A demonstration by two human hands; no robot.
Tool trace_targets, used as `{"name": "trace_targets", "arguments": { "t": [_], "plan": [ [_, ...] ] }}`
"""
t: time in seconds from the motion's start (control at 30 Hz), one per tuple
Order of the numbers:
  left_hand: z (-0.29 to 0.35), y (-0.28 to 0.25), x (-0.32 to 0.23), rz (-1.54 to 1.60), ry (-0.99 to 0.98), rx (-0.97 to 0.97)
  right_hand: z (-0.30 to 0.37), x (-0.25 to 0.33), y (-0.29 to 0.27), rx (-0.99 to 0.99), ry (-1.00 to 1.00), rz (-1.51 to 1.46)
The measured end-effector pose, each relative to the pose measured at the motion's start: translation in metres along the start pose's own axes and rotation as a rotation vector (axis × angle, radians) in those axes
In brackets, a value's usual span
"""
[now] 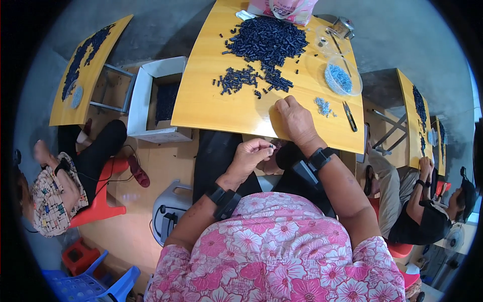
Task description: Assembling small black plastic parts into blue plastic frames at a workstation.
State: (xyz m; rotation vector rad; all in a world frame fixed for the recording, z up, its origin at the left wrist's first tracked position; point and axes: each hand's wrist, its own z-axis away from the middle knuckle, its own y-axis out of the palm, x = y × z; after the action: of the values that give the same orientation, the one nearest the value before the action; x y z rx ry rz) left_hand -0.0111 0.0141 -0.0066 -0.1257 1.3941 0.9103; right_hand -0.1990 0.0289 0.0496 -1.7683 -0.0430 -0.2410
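- My left hand (250,158) is just off the near edge of the yellow wooden-topped bench (201,100), thumb and forefinger pinched on a small dark plastic piece (272,147) (mostly covered by my fingertips).
- My right hand (298,121) reaches over that near edge, right of its middle, fingers curled close together; I cannot tell whether anything sits between them, or whether they touch the wood.
- Toward the bench's far edge lies a broad heap of short, blue-black plastic tubes (266,40), trailing down to the middle.
- Nearer me, left of that trail, is a smaller loose cluster of the same dark tubes (238,80).
- By the right edge stands a round clear plastic tub (356,83) holding tiny pale-blue pieces (338,79).
- Between that tub and the near right corner I have a little scatter of pale-blue bits (324,106); just right of it, close to the right edge, lie black-handled snips (349,116).
- A shiny metal cup (344,27) stands at the far right corner, and a pink-and-white bag (289,10) at the far edge.
- Beside the bench's left edge, below its top, is an open white cardboard box (143,100).
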Motion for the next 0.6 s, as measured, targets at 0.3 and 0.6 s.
{"name": "trace_targets", "arguments": {
  "t": [0.3, 0.6],
  "plan": [
    [0.004, 0.001, 0.006, -0.006, 0.006, -0.028, 0.021, -0.002, 0.0, -0.055, 0.103, -0.152],
    [0.007, 0.012, -0.005, -0.096, 0.038, -0.043, 0.06, -0.008, -0.011, 0.035, 0.413, -1.279]
  ]
}}
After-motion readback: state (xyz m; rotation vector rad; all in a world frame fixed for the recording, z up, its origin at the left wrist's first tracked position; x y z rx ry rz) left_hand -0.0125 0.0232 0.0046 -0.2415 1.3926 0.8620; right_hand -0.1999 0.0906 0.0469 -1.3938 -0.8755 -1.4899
